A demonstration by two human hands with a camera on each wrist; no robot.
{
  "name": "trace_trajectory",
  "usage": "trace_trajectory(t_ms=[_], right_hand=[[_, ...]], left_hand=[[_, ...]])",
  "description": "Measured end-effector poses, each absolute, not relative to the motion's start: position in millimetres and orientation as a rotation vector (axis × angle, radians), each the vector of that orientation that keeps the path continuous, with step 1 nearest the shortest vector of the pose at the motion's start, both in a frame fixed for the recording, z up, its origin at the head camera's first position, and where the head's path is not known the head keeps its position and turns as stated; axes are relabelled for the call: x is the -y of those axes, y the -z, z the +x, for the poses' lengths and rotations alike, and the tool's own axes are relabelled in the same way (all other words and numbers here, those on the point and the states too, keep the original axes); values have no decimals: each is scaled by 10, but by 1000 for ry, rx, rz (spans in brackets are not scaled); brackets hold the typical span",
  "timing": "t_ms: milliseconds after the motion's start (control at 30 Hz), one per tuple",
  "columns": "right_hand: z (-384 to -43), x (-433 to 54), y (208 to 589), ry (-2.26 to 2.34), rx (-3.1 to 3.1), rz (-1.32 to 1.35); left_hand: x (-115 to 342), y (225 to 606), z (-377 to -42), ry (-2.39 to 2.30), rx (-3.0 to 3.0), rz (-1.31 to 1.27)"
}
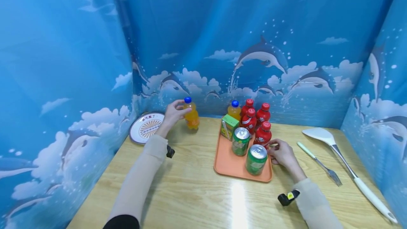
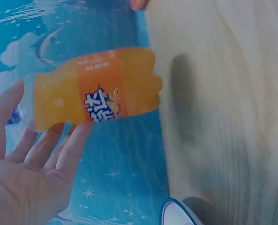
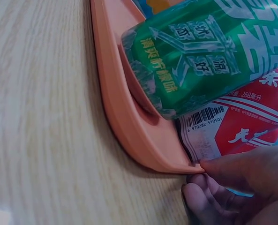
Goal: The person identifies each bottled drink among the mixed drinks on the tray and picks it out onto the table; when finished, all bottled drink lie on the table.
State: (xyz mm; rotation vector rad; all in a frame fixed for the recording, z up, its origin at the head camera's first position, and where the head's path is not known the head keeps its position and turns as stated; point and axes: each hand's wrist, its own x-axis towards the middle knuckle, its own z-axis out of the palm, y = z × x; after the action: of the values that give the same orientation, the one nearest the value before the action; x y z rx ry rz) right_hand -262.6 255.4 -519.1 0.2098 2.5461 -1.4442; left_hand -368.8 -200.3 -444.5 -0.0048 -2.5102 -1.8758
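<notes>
My left hand [image 1: 174,113] grips a bottle of orange soda [image 1: 192,117] by its upper part, near the blue cap. In the left wrist view the soda's orange label faces the camera, and a shadow falls on the table beside its base. Thumb and fingers of my right hand [image 3: 242,187] pinch the rim of an orange tray [image 3: 124,112] at its right side. Close by that hand stand a green can [image 1: 255,162] and a red bottle [image 1: 262,135]. Also on the tray are another green can [image 1: 240,144], a green drink carton [image 1: 229,126], more red bottles and a second orange soda [image 1: 234,111].
At the left, a patterned white plate [image 1: 138,130] lies behind my left forearm. A fork [image 1: 321,164] and a long-handled white spatula [image 1: 319,134] lie on the wooden table [image 1: 197,186] at the right. Blue dolphin-print curtains [image 1: 190,27] enclose the table's back and sides.
</notes>
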Motion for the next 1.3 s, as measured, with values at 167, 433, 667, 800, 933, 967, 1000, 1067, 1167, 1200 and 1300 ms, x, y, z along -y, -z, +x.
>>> trace_trajectory(t_ms=[167, 433, 667, 800, 933, 967, 1000, 1067, 1167, 1200, 1300], right_hand=[[-2630, -2548, 5192, 1450, -2540, 207], [-2625, -2511, 5262, 1472, -2539, 179], [-2630, -2494, 5278, 1452, -2536, 197], [-2624, -2490, 5274, 1426, -2548, 200], [-2617, -2497, 5261, 1433, -2558, 202], [-2616, -2502, 5257, 1434, -2557, 200], [-2617, -2508, 5253, 1435, -2556, 204], [-2617, -2523, 5240, 1434, -2546, 205], [-2620, -2543, 5227, 1433, -2537, 214], [-2622, -2548, 5224, 1430, -2538, 218], [-2627, -2557, 5223, 1426, -2535, 230]], left_hand=[[2029, 4529, -3749, 1747, 2525, 44], [2068, 4681, -3788, 1697, 2500, 146], [2078, 4761, -3824, 1702, 2469, 190], [2080, 4762, -3827, 1696, 2467, 183], [2057, 4729, -3825, 1673, 2472, 136], [2047, 4719, -3826, 1667, 2476, 123], [2037, 4709, -3829, 1664, 2480, 108], [2019, 4697, -3836, 1659, 2494, 87], [1999, 4685, -3855, 1648, 2513, 60], [1995, 4684, -3863, 1644, 2518, 53], [1987, 4683, -3882, 1630, 2531, 42]])
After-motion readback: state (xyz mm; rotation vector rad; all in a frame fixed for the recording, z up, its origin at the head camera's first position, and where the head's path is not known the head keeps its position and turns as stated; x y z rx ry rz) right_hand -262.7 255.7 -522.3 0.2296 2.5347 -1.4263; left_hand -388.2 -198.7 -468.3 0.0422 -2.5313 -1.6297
